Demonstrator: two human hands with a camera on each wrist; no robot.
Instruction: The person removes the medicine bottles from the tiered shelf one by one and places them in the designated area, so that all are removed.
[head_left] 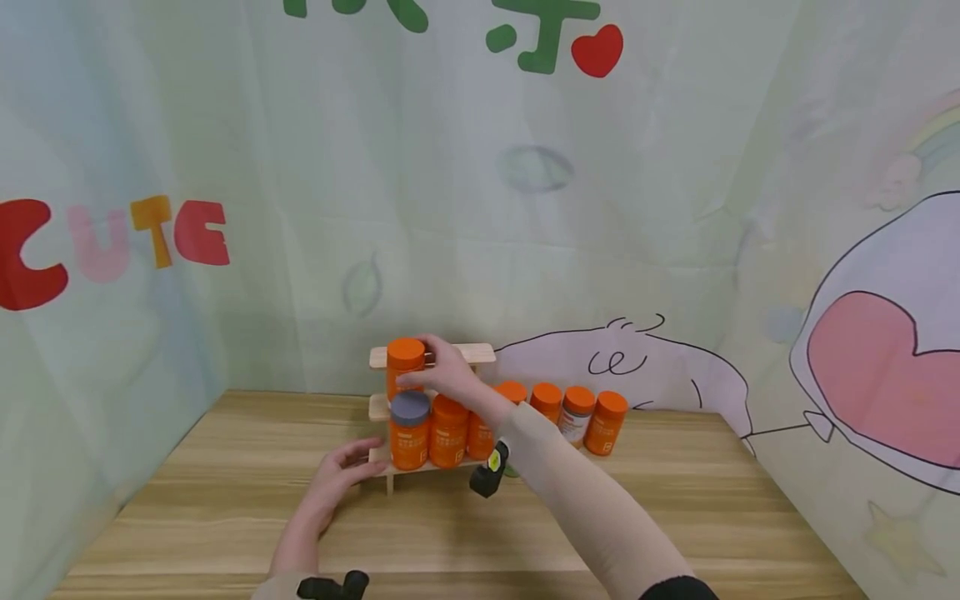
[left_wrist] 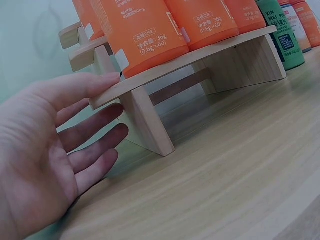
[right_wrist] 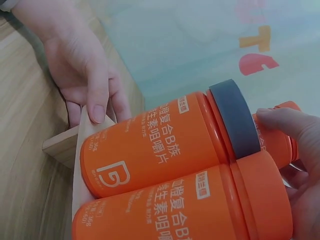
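Observation:
My right hand (head_left: 448, 371) grips an orange bottle with an orange cap (head_left: 405, 357) at the left of the top tier of a small wooden stepped rack (head_left: 477, 353). In the right wrist view, its thumb lies across that bottle, partly behind the front ones. My left hand (left_wrist: 45, 145) holds the left end of the rack's lowest tier, thumb on the board and fingers below it. On that tier stand an orange bottle with a grey cap (head_left: 410, 437) and, beside it, an orange-capped bottle (head_left: 448, 442); my right forearm partly hides others.
Right of the rack, several bottles stand on the wooden table (head_left: 225, 500), among them a white-labelled one (head_left: 576, 417) and an orange one (head_left: 606, 425). A green bottle (left_wrist: 284, 40) stands by the rack's right end. A printed cloth (head_left: 450, 208) hangs behind.

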